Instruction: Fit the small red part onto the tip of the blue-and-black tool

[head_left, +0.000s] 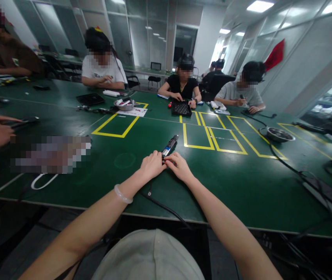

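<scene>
Room had glass partitions point(150, 42) at the back, green worktop point(230, 198) in front, yellow tape point(199, 147) outlines toward the far edge. A co-worker in black point(187, 87) sat at the far edge over a black tray point(180, 114).

Dark tool point(170, 146) was roughly midway along the near edge, set well in from it. Couldn't tell whether it rested on the worktop or was slightly lifted. Long axis ran away from the person: near end in the hands, metal tip point(176, 136) aimed at the far edge and canted toward the right corner. So the body lay ahead of the fingers and a bit to the right of the left ones.

Left hand point(152, 165): fingers curled round the tool's near end, grasping it from its left side. Right hand point(178, 165): thumb and fingers bent in, touching the same end from the right. Couldn't tell if those were pinching it or only resting there; contact spot was hidden. Neither hand was clearly nearer, both at that end; far half was bare.

Black cord point(168, 210) ran between hands and near edge, small ring point(150, 193) just beside it. Bowl point(284, 140) was well apart, toward the right edge.
</scene>
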A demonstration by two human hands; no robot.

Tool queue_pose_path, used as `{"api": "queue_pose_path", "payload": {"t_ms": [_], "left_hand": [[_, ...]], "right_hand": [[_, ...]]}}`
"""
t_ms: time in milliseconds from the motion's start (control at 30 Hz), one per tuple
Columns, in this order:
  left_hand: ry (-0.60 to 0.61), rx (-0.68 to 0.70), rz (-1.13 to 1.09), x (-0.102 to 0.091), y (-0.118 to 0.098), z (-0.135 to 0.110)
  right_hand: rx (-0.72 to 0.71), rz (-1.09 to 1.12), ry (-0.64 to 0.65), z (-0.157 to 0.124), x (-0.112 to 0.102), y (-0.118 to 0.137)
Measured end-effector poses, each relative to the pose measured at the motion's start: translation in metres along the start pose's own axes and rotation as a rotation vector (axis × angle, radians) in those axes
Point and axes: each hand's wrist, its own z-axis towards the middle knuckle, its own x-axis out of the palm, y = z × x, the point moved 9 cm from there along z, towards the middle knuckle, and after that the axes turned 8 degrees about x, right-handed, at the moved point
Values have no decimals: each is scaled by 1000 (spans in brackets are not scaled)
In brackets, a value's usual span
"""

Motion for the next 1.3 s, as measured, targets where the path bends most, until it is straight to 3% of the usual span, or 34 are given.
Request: {"api": "queue_pose_path", "payload": {"t_ms": [200, 367, 733, 867, 967, 1100, 1300], "left_hand": [[53, -14, -13, 4, 18, 4], [83, -44, 4, 4, 49, -4], [124, -321, 21, 2, 182, -31], [89, -425, 16, -1, 216, -39], [-41, -403, 89, -12, 220, -42], [-264, -305, 204, -31, 202, -48], [-206, -278, 203, -26, 189, -48]], "right_hand": [[62, -31, -41, 1, -9, -14], [89, -40, -36, 2, -10, -22], [97, -42, -15, 1, -6, -24], [96, -48, -23, 1, -6, -25], [99, -52, -25, 1, -6, -25], [99, -57, -18, 2, -5, -25], [93, -60, -14, 1, -4, -26]]}}
